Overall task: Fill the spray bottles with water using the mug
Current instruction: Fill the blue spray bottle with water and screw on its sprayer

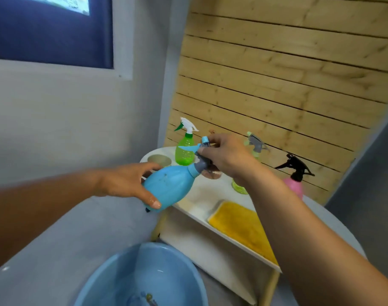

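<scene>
Pale wooden slats back a small white table, with a grey wall and a dark blue window panel to the left. Head view, the only one: left hand grips the body of a blue spray bottle, thumb curled over the near side and fingers wrapped round the far side; the bottle is tilted, neck pointing up and right, held off the table's left edge. Right hand is on the bottle's grey and blue spray head, fingers curled round it; exactly which fingers pinch it cannot be made out. On the table, a green spray bottle with a white trigger stands upright at the back left, just behind the blue one. A second yellow-green bottle with a grey trigger is partly hidden behind the right wrist. A pink bottle with a black trigger stands further right, near the slats. A round beige object sits by the left fingers; whether this is the mug cannot be told. A yellow cloth lies on the table's near side. Below, on the floor, a light blue basin holds water, with small blurred items at its bottom.
</scene>
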Demonstrator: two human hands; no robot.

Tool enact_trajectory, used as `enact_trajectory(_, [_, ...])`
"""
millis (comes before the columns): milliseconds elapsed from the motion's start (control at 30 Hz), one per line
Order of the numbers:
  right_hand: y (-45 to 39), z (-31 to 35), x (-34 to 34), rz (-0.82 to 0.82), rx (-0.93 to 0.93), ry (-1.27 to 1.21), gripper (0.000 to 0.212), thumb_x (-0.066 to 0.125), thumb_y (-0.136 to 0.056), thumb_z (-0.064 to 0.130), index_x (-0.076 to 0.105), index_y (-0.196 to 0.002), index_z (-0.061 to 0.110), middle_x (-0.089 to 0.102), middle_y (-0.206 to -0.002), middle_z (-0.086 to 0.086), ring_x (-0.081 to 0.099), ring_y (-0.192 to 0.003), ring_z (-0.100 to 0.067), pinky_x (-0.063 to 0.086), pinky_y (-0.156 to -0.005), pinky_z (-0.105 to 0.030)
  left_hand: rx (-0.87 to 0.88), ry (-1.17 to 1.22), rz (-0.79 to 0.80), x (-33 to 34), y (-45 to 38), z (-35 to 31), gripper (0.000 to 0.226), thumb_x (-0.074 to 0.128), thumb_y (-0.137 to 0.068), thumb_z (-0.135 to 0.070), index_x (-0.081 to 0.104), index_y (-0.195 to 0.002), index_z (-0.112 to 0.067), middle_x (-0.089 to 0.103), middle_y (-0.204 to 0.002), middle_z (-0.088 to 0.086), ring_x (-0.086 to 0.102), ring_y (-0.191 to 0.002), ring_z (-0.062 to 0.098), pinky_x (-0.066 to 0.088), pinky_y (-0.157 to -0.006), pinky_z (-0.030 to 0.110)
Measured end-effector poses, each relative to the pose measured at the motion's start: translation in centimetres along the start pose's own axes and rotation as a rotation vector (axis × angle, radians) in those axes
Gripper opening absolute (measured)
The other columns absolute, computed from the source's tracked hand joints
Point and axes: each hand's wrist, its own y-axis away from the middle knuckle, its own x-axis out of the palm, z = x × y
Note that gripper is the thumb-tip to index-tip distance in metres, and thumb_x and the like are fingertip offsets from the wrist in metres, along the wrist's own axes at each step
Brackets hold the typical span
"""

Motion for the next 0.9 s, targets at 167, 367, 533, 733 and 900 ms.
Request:
enact_trajectory(167, [1.1,-1.3,3.4,0.111,0.056,-0.025,0.018,0.066,-0.096,0.019,0.064,-0.114,0.013,0.073,-0.098,-0.016,0.068,-0.075,-0.023,0.062,-0.069,-0.038,-0.064,-0.007,0.028,-1.7,3.1,2.4,0.084,0.102,-0.065,-0.026,0.059,-0.136,-0.040,0.069,-0.127,-0.013,0.064,-0.122,0.008,0.057,-0.102,0.036])
enact_trajectory(367, [2.9,-2.8,6.8,0.285,0.169,-0.155,0.028,0.077,-0.090,0.028,0.063,-0.109,0.013,0.072,-0.084,-0.012,0.065,-0.067,-0.023,0.059,-0.077,-0.043,-0.147,0.057,0.023,-1.9,6.4,4.4,0.076,0.100,-0.068,-0.019,0.063,-0.131,-0.039,0.071,-0.125,-0.009,0.068,-0.117,0.009,0.059,-0.098,0.032])
enact_trajectory(533, [4.2,-4.5,8.7,0.347,0.245,-0.197,0.032,0.085,-0.082,0.022,0.064,-0.104,0.014,0.074,-0.084,-0.012,0.067,-0.069,-0.024,0.061,-0.084,-0.050,-0.207,0.178,0.054,0.3,8.2,6.3,0.079,0.101,-0.066,-0.023,0.064,-0.135,-0.038,0.071,-0.129,-0.007,0.068,-0.121,0.013,0.057,-0.105,0.039])
enact_trajectory(733, [5.2,-7.4,9.8,0.381,0.327,-0.225,0.028,0.087,-0.079,0.019,0.067,-0.097,0.011,0.075,-0.087,-0.017,0.073,-0.078,-0.028,0.062,-0.085,-0.047,-0.326,0.447,0.049,3.2,9.4,8.6,0.094,0.099,-0.064,-0.010,0.050,-0.141,-0.034,0.063,-0.137,0.010,0.072,-0.116,0.022,0.060,-0.094,0.034])
enact_trajectory(900, [5.0,-8.7,10.6,0.401,0.348,-0.265,0.034,0.087,-0.078,0.019,0.069,-0.103,0.005,0.075,-0.085,-0.017,0.074,-0.077,-0.027,0.062,-0.082,-0.044,-0.354,0.622,0.027,4.2,10.2,10.1,0.089,0.099,-0.063,-0.005,0.053,-0.138,-0.023,0.066,-0.133,0.020,0.073,-0.113,0.030,0.060,-0.091,0.035])
